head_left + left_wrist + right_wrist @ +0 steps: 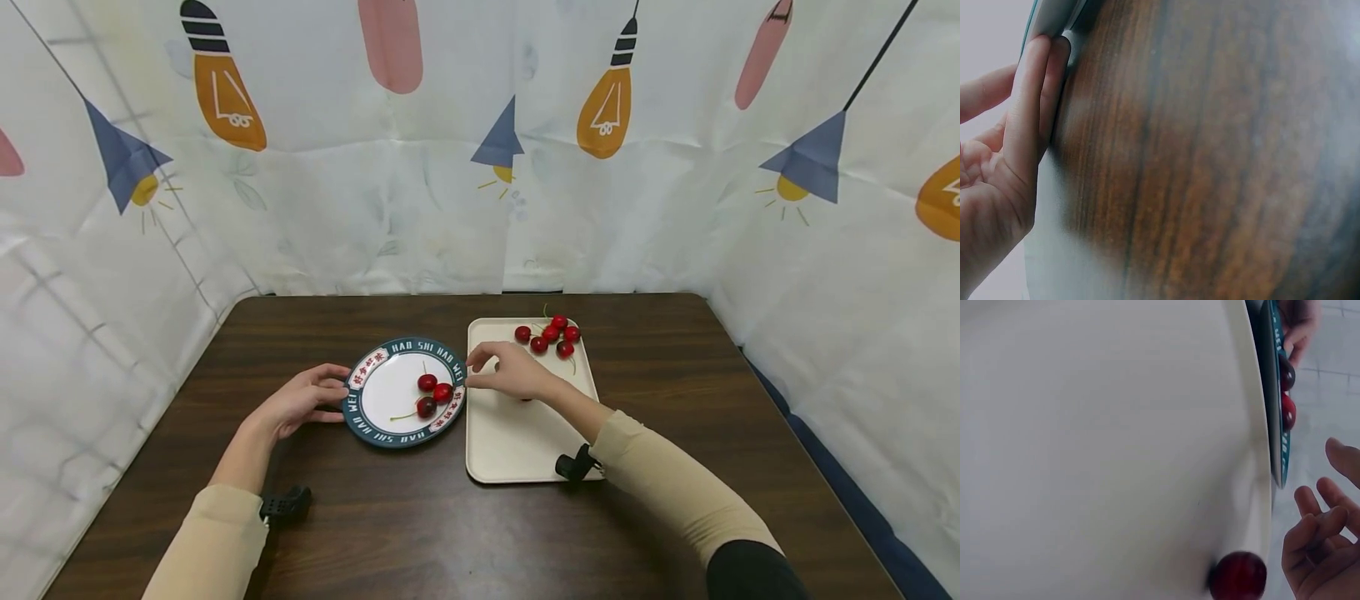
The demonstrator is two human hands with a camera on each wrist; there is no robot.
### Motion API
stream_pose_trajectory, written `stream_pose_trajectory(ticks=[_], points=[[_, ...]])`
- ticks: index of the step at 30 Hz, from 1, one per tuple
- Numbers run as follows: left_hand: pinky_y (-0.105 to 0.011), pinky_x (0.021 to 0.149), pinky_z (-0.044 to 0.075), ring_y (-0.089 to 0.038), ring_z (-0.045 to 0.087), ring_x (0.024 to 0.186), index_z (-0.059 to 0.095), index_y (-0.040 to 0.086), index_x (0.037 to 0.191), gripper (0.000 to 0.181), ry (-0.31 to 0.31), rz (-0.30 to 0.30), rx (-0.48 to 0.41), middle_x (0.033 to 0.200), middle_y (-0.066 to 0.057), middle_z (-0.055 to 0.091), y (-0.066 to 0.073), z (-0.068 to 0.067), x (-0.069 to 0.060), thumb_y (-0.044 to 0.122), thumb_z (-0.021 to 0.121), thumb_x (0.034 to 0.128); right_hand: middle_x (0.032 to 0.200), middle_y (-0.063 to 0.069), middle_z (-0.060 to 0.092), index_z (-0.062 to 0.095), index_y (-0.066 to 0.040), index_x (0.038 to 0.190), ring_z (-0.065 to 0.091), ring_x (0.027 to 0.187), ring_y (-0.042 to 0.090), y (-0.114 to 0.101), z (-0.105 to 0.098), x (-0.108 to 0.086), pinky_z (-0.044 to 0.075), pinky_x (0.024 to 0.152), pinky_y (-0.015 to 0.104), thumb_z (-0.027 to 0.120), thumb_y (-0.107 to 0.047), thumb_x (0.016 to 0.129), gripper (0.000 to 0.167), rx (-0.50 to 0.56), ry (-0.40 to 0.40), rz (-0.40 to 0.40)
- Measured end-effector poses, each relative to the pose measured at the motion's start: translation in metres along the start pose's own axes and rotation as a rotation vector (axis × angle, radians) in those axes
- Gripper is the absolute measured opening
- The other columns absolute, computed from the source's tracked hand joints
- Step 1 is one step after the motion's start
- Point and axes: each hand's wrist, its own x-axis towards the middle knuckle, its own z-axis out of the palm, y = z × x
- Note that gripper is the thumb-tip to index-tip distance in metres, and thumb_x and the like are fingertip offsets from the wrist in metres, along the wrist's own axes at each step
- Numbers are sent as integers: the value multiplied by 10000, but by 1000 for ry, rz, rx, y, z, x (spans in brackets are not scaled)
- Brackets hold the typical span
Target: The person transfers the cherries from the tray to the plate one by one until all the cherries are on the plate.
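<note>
A beige tray (517,450) lies beside a blue-rimmed plate (386,396) on the brown table (405,525). My left hand (306,398) rests nearly straight fingers against the plate's rim; my right hand (516,371), thumb and fingers parted, holding nothing, hovers above the tray. Three cherries (427,382) sit on the plate.

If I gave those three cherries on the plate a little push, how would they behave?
The cherries would probably roll, being round. The stems showing on two of them may make that rolling uneven. Their glossy look suggests they could be slightly slippery to pinch.
</note>
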Motion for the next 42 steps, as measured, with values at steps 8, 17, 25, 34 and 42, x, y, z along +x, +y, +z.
stream_pose_trajectory(ticks=[8,17,25,34,42], points=[[-431,872,604,-221,636,1012,296,-33,1525,566,2,1,2,1317,-266,507,0,0,1,97,571,1049,1012,-30,701,712,-82,1154,636,1030,231,10,-17,-17,533,945,409,775,-270,926,302,27,38,60],[-425,865,606,-224,644,1004,308,-37,1519,554,0,17,9,1295,-265,529,-1,0,2,101,570,1051,990,-22,696,712,-41,1141,635,993,233,19,-30,-37,540,881,383,775,-222,920,292,30,67,86],[-423,867,605,-238,655,1031,314,-38,1517,545,10,25,22,1295,-268,547,-1,-1,2,102,561,1052,980,-28,692,713,-55,1117,627,985,237,31,-33,-50,523,841,362,760,-224,926,259,31,75,100],[-403,854,610,-242,652,958,318,-28,1527,555,18,22,29,1224,-234,564,-1,-1,2,116,566,1052,1014,-10,676,708,-85,1118,613,955,193,39,-36,-61,519,835,376,768,-217,920,246,39,52,121],[-400,848,612,-241,655,953,326,-21,1525,566,15,28,17,1207,-215,551,-2,-1,1,153,586,1054,1050,14,673,691,-66,1153,606,974,210,43,-36,-64,523,827,370,805,-220,891,325,35,9,119]])
